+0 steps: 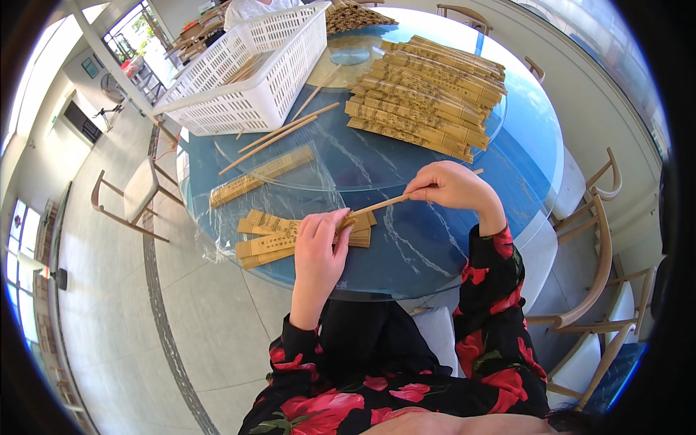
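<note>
My right hand (451, 190) pinches wooden chopsticks (386, 205); whether it is one stick or a pair I cannot tell. They slant down to the left, their near end at a brown paper chopstick sleeve (346, 222) in the fingers of my left hand (319, 243). How far the tip sits inside the sleeve is hidden by those fingers. Below and beside my left hand lie several flat paper sleeves (264, 243), loosely fanned on the table. Behind them a clear plastic bag (304, 185) holds more sleeves (261, 176).
Loose chopsticks (279, 136) lie near a white slotted basket (232, 101) with more sticks inside. A large heap of printed sleeves (428, 94) covers the far right of the round glass-topped table (406, 268). Wooden chairs (138, 192) stand around; a person (254, 9) sits opposite.
</note>
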A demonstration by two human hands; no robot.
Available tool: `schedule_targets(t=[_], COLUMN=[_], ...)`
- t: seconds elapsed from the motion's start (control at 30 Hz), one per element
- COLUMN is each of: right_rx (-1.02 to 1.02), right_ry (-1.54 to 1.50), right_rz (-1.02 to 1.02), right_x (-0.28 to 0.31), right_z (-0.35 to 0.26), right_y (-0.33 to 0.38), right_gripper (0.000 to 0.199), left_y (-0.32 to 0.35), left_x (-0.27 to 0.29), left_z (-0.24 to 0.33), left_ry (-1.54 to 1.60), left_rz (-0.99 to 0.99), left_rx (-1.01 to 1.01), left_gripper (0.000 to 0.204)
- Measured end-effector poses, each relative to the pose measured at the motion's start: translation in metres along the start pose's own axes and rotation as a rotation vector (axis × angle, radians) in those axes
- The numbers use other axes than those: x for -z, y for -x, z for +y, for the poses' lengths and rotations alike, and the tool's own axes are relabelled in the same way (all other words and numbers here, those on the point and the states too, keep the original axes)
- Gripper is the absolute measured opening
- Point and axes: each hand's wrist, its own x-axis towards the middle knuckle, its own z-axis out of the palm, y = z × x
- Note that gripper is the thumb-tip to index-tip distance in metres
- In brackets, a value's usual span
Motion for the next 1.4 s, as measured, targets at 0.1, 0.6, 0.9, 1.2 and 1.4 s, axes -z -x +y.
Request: schedule_targets(t=[0.1,0.6,0.9,1.2,1.4], right_rx=[0.009,0.171,0.052,0.112,0.228], right_ry=[0.011,0.095,0.011,0.056,-0.004], right_rz=[-0.026,0.073,-0.079,-0.074,-0.024], right_x=[-0.001,-0.016,-0.022,-0.031,-0.067], right_z=[-0.002,-0.011,-0.027,-0.037,-0.046], right_y=[0.001,-0.001,-0.004,-0.001,-0.008], right_gripper=[0.015,0.016,0.018,0.026,0.040], left_y=[-0.001,0.000,-0.001,-0.003,-0.006], left_x=[-0.002,-0.001,-0.002,0.000,-0.004], left_z=[-0.001,-0.003,-0.006,-0.006,-0.002], left_ry=[0.008,0.018,-0.102,-0.115,-0.130], left_rz=[-0.009,0.008,0.102,0.136,0.140], left_rx=[-0.018,0.068,-0.052,-0.051,-0.081], left_gripper=[0.028,0.003,0.003,0.004,0.005])
